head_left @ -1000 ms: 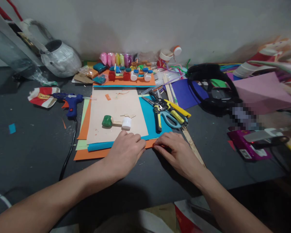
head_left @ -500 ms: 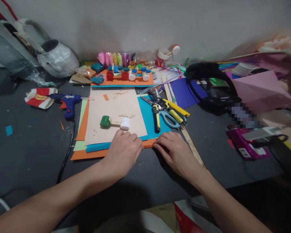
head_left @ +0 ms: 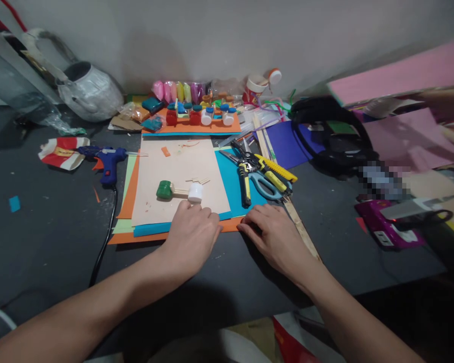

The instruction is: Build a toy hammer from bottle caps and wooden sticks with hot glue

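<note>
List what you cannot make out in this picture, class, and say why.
All in the head view:
Under the left hand: hidden by the hand itself.
Under the right hand: hidden likewise.
Clear bottle: one end cut off by the left edge.
Pink sheet, upper right: cut off by the right edge.
Item above the purple box: masked by pixelation.

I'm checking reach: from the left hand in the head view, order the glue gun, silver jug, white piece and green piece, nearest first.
1. White piece: just beyond the left hand.
2. Green piece: left of the white one.
3. Glue gun: farther left.
4. Silver jug: back left.
</note>
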`<state>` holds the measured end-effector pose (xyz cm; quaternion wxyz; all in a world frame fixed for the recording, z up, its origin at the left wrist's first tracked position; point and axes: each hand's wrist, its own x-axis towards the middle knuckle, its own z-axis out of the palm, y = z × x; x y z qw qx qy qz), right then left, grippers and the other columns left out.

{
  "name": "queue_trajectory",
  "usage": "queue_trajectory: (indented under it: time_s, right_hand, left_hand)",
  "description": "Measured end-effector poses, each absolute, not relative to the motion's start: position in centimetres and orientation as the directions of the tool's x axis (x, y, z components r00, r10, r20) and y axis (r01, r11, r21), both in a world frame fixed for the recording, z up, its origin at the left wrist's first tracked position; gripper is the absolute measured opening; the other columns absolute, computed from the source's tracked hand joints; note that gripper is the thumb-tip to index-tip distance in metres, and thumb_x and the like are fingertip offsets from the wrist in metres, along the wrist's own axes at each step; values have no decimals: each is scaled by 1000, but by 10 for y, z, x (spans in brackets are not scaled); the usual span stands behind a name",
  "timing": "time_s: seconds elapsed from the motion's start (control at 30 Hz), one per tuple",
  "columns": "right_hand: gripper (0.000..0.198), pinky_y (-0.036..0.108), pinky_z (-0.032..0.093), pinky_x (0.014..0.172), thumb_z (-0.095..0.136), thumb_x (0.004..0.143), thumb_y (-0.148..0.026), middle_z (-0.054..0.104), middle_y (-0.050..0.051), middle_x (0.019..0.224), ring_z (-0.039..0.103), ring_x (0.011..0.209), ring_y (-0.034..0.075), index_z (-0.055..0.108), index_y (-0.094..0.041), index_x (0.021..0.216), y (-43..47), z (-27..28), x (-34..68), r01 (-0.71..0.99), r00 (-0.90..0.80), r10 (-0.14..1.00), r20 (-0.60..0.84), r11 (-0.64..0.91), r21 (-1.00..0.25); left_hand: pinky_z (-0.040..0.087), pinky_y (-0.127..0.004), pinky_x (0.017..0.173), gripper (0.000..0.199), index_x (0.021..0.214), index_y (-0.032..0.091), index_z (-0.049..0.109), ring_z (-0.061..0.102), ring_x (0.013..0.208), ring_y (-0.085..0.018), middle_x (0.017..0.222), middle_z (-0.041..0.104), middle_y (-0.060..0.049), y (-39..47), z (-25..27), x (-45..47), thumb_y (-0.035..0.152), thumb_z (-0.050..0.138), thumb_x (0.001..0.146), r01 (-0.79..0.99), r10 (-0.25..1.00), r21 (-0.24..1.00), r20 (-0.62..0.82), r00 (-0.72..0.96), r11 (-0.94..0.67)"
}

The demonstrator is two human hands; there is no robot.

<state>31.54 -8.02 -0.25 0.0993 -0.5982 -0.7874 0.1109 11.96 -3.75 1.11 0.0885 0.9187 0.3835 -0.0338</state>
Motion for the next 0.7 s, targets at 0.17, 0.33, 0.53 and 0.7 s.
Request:
queue_trajectory:
  time_s: [0.17,0.33,0.53,0.7]
  right_hand:
    - [17,35,36,76,58,94,-25,64,5,79,56,79,22,64,-18,80,-79,-3,314,928,-252,968,20,247,-278]
    - [16,34,36,75,59,94,-24,64,5,80,56,78,22,64,-18,80,-79,-2,312,935,-245,969,-1,236,-266]
    - [17,34,35,76,57,95,-25,64,5,81,55,79,22,64,-18,81,-80,-3,313,935,-251,968,6,244,-258]
    - [18,34,34,75,55,96,-26,63,5,81,54,78,22,65,-18,83,-80,-4,315,931,-267,964,6,260,-256]
  left_hand:
    - [25,-36,63,31,75,16,66,57,71,-23,78,70,-9,-37,11,121,28,49,98,709,699,108,-118,705,-697]
    - [25,-37,62,31,78,14,67,59,74,-26,78,70,-11,-37,16,123,28,48,98,727,709,93,-170,685,-680]
    - [27,-37,64,21,83,16,63,59,79,-26,80,70,-9,-39,16,121,25,50,97,725,720,74,-86,688,-684]
    - [28,-37,67,20,84,17,61,59,77,-23,80,71,-7,-39,15,118,22,47,97,721,711,146,-119,692,-677]
